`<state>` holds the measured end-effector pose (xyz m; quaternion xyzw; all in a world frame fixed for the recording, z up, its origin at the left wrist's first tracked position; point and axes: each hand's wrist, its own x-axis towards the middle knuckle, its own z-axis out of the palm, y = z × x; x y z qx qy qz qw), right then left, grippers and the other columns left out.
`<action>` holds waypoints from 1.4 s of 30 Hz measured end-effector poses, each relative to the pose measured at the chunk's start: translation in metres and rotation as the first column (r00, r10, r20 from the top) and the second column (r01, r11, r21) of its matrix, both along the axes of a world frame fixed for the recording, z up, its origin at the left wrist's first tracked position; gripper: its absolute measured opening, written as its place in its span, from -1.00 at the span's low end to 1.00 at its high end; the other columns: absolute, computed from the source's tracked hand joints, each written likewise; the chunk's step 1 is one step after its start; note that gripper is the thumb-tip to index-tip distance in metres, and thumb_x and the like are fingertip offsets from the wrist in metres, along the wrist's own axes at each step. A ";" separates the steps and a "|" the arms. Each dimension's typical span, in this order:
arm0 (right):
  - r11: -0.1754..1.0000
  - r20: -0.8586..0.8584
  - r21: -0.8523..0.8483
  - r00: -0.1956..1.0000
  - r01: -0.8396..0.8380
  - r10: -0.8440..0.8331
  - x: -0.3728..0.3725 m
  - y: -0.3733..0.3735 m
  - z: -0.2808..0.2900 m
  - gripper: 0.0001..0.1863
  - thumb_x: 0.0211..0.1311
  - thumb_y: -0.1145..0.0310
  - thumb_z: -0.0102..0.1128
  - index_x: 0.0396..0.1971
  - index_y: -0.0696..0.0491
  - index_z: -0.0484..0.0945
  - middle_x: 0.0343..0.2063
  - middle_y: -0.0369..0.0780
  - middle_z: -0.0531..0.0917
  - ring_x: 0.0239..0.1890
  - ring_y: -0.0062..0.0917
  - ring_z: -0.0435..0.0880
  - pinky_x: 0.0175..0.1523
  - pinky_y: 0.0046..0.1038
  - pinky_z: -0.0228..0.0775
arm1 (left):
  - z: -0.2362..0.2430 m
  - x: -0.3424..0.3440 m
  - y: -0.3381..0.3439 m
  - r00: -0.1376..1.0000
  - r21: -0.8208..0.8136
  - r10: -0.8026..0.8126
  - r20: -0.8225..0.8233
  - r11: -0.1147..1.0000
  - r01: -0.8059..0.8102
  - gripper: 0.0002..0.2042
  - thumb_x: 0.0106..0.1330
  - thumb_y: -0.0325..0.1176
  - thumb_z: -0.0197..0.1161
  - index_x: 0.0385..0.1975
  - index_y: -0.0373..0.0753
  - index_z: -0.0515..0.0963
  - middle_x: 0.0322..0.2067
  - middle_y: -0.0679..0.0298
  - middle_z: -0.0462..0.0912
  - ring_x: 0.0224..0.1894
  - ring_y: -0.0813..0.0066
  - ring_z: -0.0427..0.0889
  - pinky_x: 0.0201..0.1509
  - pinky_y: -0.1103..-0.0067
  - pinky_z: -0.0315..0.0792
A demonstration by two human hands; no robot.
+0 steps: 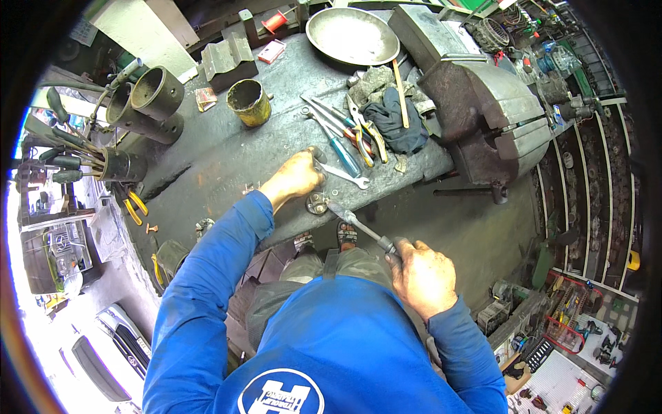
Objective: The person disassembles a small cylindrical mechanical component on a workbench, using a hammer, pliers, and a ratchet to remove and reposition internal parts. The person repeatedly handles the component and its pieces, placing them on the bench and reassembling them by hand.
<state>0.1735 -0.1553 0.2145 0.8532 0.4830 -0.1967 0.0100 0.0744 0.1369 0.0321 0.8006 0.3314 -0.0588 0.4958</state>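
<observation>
My left hand (298, 176) is closed near the bench's front edge, and an open-end wrench (347, 175) runs out from its fingers to the right, close to the bench top. Just below that hand, a small round metal part (317, 203) with holes or studs sits at the edge. In my right hand (425, 277), closed round the grip, is a metal tool that looks like a ratchet wrench (364, 228). Its head reaches left to the round part and seems to touch it. A small ring or nut (335, 192) lies close by.
On the bench (221, 165), pliers (365, 131) and a blue-handled screwdriver (343, 155) lie beside dark rags (396, 124). A large vise (489, 124) juts out at the right. Farther back are a metal pan (352, 36), a yellowed can (249, 103) and a V-block (228, 62).
</observation>
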 end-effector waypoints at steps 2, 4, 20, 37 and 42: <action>1.000 -0.006 0.009 1.000 -0.003 0.003 0.002 0.001 0.000 -0.73 0.34 0.16 0.37 -0.09 -0.02 0.72 -0.41 -0.06 0.72 -0.40 -0.09 0.78 -0.27 -0.09 0.64 | -0.001 -0.001 0.001 1.000 0.031 0.008 0.011 0.999 -0.009 -0.59 0.24 -0.47 0.44 0.09 -0.36 0.58 -0.20 0.05 0.81 -0.09 0.27 0.78 0.04 0.35 0.60; 1.000 -0.011 -0.005 1.000 0.000 0.000 0.004 0.002 0.000 -0.74 0.35 0.16 0.37 -0.09 -0.02 0.72 -0.41 -0.06 0.72 -0.40 -0.09 0.78 -0.27 -0.09 0.64 | -0.001 -0.002 0.002 1.000 0.034 -0.001 0.023 0.999 0.000 -0.59 0.26 -0.45 0.45 0.09 -0.36 0.57 -0.19 0.04 0.81 -0.10 0.25 0.78 0.04 0.34 0.60; 0.995 0.018 0.053 0.997 -0.081 0.080 0.010 0.002 0.001 -0.75 0.34 0.16 0.38 -0.15 -0.01 0.67 -0.42 -0.07 0.70 -0.45 -0.16 0.80 -0.36 -0.13 0.62 | -0.004 0.000 -0.010 1.000 0.063 -0.012 0.010 0.998 0.011 -0.62 0.26 -0.41 0.43 0.06 -0.33 0.61 -0.23 0.06 0.81 -0.13 0.24 0.79 0.03 0.34 0.60; 0.997 0.041 -0.060 0.998 -0.048 0.050 -0.009 0.010 0.007 -0.73 0.40 0.13 0.32 -0.23 0.05 0.66 -0.45 -0.01 0.75 -0.42 -0.07 0.79 -0.30 -0.07 0.62 | 0.024 -0.015 0.014 0.992 0.146 0.001 0.130 0.989 -0.020 -0.69 0.33 -0.40 0.32 0.06 -0.22 0.68 -0.09 0.01 0.80 -0.01 0.07 0.78 0.18 0.27 0.60; 0.996 0.059 -0.005 0.994 -0.091 0.092 -0.007 0.009 0.004 -0.74 0.38 0.12 0.31 -0.25 0.02 0.65 -0.50 -0.08 0.73 -0.51 -0.22 0.82 -0.44 -0.20 0.63 | 0.032 -0.041 0.018 0.999 0.658 0.006 -0.034 0.753 0.018 -0.58 0.24 -0.39 0.38 0.14 -0.23 0.64 0.14 0.01 0.68 0.17 0.04 0.68 0.26 0.26 0.56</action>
